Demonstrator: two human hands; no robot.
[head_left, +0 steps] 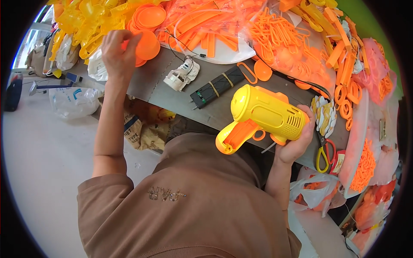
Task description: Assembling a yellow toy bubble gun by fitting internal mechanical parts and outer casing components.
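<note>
The left hand (117,49) is closed around an orange cup (146,45) at the far left of the bench (215,107), beside a stack of orange discs (148,17). The right hand (297,142) grips the rear of the yellow toy gun (262,114), well to the right and nearer the body. The gun's long axis runs left to right, with its orange handle (232,137) angled down-left, toward the cup hand.

Single head-worn fisheye view, looking steeply down over the wearer's brown-shirted chest (189,198) at the grey worktable (150,81), sitting close. Edges are bending toward a black rim. Floor (43,146) is showing at left.
</note>
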